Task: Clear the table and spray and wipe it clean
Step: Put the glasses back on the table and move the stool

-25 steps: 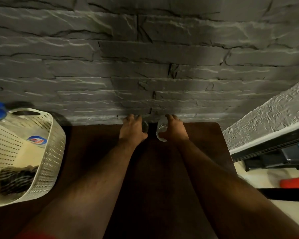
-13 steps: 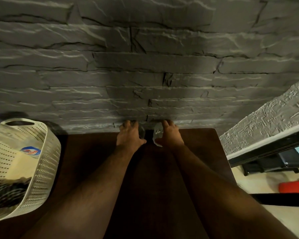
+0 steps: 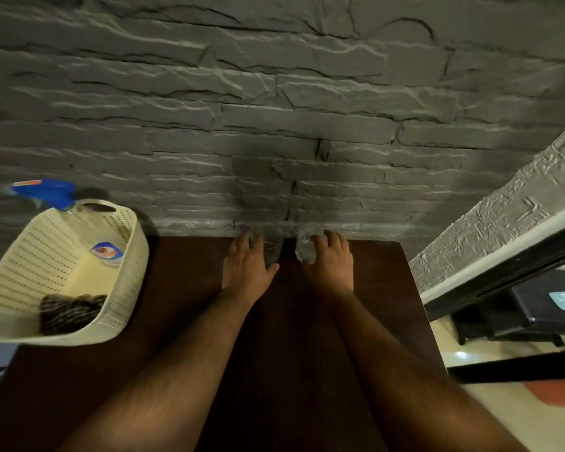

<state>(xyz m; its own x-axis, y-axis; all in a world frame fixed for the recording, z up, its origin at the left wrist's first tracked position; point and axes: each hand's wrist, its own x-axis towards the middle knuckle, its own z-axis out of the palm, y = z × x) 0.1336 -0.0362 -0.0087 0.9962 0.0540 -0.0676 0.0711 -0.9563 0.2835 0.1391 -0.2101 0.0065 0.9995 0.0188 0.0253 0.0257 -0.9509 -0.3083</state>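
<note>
Looks like a home room: grey stone-clad wall (image 3: 274, 109) ahead of hands, dark wooden table (image 3: 183, 288) under them, laundry-style basket (image 3: 124, 288) left.

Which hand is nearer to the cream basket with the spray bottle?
The left hand. It grips a clear glass at the table's far edge, to the right of the basket. The right hand is farther right, on another glass.
</note>
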